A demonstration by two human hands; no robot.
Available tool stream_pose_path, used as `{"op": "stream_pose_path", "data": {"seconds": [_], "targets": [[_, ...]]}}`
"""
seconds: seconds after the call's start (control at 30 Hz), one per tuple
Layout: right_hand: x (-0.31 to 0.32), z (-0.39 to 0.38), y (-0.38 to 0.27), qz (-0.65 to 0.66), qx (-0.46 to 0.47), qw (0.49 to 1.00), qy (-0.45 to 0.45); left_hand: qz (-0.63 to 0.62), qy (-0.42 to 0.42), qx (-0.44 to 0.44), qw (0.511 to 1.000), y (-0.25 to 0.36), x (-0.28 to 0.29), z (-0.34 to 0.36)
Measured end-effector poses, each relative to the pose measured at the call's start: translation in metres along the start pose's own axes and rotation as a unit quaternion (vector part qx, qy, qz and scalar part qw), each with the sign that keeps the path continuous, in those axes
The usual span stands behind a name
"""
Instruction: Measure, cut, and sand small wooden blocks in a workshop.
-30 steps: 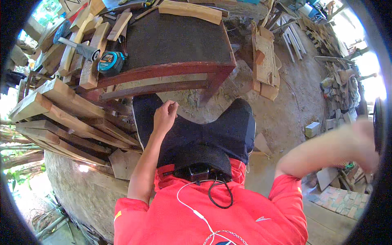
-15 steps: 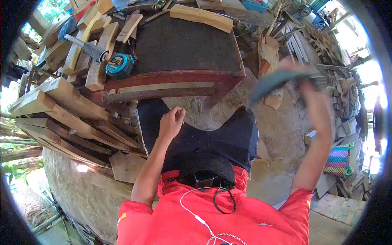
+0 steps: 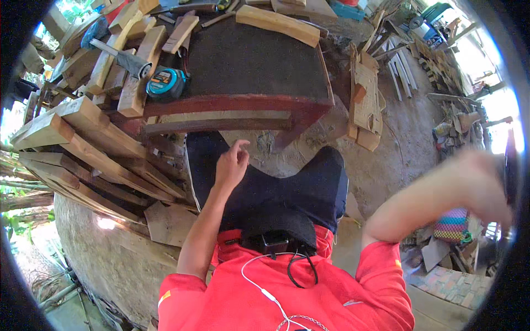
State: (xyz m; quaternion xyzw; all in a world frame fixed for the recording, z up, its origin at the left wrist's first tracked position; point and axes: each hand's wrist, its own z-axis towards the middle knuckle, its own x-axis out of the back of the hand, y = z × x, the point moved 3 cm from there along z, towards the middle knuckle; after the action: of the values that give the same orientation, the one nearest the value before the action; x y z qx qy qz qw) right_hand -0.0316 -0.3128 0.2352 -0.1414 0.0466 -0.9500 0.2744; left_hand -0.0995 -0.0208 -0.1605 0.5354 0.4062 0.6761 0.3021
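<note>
Above my left thigh, my left hand (image 3: 234,164) hangs with its fingers loosely bent and apart, holding nothing that I can see. My right arm reaches far out to the right side. My right hand (image 3: 488,179) is smeared by motion near the rim of the picture, and its fingers do not show clearly. I cannot make out anything in it. A colourful woven basket (image 3: 451,225) stands beyond my right forearm. In front of my knees is a dark-topped wooden table (image 3: 248,66), with a curved piece of wood (image 3: 279,26) along its far side.
A blue tape measure (image 3: 165,83) sits at the table's left front corner, beside a grey-handled tool (image 3: 130,63) and several wooden pieces (image 3: 138,77). Stacked curved boards (image 3: 105,149) lie at my left. Rough wood pieces (image 3: 367,102) lie on the floor right of the table.
My right hand has swung outward to the right; the dark green curved thing it carried no longer shows. My left hand's fingers have loosened from a closer curl.
</note>
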Motion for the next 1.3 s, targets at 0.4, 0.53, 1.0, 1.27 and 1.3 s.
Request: {"op": "stream_pose_path", "data": {"seconds": [0.4, 0.53, 1.0, 1.27, 1.3], "targets": [[-0.051, -0.215, -0.041, 0.179, -0.023, 0.482, -0.858, -0.009, -0.012, 0.023, 1.0, -0.001, 0.003, -0.003], [-0.061, -0.191, -0.078, 0.342, -0.001, 0.482, -0.806, -0.121, 0.028, 0.05, 0.991, -0.001, 0.007, 0.004], [-0.133, -0.193, -0.085, 0.622, -0.718, 0.212, -0.228, -0.119, 0.452, -0.041, 0.883, 0.118, 0.148, -0.054], [-0.089, -0.233, -0.085, 0.473, -0.511, 0.417, -0.584, -0.191, 0.232, -0.132, 0.945, 0.164, 0.075, -0.023], [-0.087, -0.231, -0.089, 0.51, -0.486, 0.423, -0.57, -0.183, 0.226, -0.13, 0.948, 0.166, 0.073, -0.024]]}}
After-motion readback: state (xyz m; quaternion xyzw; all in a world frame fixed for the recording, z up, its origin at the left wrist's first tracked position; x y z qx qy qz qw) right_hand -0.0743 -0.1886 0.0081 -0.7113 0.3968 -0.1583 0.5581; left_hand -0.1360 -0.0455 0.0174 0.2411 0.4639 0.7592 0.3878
